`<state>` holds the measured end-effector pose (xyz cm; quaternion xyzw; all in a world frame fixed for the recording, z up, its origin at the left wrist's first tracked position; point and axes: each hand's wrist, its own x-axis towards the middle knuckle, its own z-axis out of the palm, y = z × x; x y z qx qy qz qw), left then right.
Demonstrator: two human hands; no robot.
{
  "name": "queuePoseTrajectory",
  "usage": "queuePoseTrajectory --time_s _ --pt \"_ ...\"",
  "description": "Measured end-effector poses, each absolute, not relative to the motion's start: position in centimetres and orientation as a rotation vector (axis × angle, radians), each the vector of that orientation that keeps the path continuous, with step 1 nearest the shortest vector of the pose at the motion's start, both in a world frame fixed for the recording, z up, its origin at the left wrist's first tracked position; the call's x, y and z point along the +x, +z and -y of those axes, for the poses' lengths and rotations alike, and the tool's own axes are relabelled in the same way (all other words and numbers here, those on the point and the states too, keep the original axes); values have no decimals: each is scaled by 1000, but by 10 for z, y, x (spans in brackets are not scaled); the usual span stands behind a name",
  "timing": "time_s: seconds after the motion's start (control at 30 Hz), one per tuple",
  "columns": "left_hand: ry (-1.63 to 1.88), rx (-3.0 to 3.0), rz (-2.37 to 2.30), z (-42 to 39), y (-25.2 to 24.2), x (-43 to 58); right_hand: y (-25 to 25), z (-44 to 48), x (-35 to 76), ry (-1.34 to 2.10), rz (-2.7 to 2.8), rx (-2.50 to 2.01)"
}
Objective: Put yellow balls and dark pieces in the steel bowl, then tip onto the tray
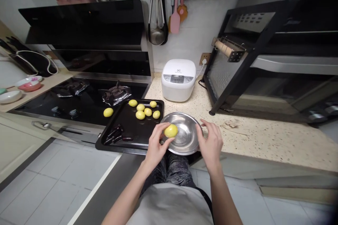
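In our left hand, fingers are pinching a lemon over the steel bowl; our right hand, fingers loosely bent, is meeting the rim, perhaps for steadying, its grip unclear.

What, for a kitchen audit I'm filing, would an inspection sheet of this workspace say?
Surface: speckled counter, black cooktop.
Job's things: steel bowl; one yellow oval; six more on a black tray; another on the cooktop.
Clutter: dark pieces in the tray; pink bowl at far left.
Left hand: pinching one yellow oval over the steel bowl.
Right hand: at the steel bowl's rim, grip unclear.
Cables: white plug in a socket; dark cord beside the rice cooker.
Surroundings: oven at right, pink spatula hanging.
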<state>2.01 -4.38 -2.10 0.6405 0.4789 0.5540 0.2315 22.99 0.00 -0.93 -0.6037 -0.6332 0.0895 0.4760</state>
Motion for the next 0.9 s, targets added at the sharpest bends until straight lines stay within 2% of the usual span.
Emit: queuePoseTrajectory --time_s 0.13,0.23,0.53,0.9 --pt "1523 1774 -1297 47 -28 34 -2 20 203 726 1799 -1132" --pt "1488 1853 -1329 49 -33 37 -9 19 193 892 1756 -1084" --pt "1126 2158 -1374 48 -23 19 -8 -3 197 459 2051 -1443" --pt "896 2363 -1382 44 -22 17 -10 -5 193 473 2182 -1549"
